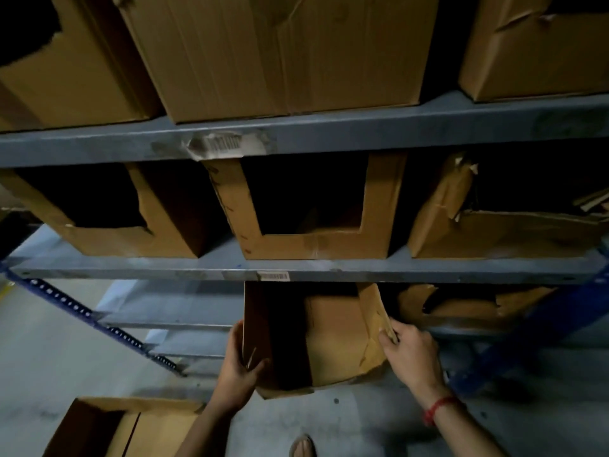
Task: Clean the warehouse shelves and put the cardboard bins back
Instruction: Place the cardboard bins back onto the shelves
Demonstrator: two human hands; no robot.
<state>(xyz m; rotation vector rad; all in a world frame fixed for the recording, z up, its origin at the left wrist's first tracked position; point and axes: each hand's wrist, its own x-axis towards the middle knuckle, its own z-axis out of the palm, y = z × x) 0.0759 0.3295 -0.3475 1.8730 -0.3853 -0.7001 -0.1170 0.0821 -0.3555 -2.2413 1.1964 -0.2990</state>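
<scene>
Fingers of the left hand (pixel 235 361) and right hand (pixel 410 352) clamp opposite walls of the cardboard bin (pixel 333 341).

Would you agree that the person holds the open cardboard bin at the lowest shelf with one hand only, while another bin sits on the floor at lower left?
Not quite: both hands hold it. In the head view the left hand has its grip on the cardboard bin at its left wall, and the right hand on its torn right wall. The other bin does sit on the floor at lower left.
</scene>
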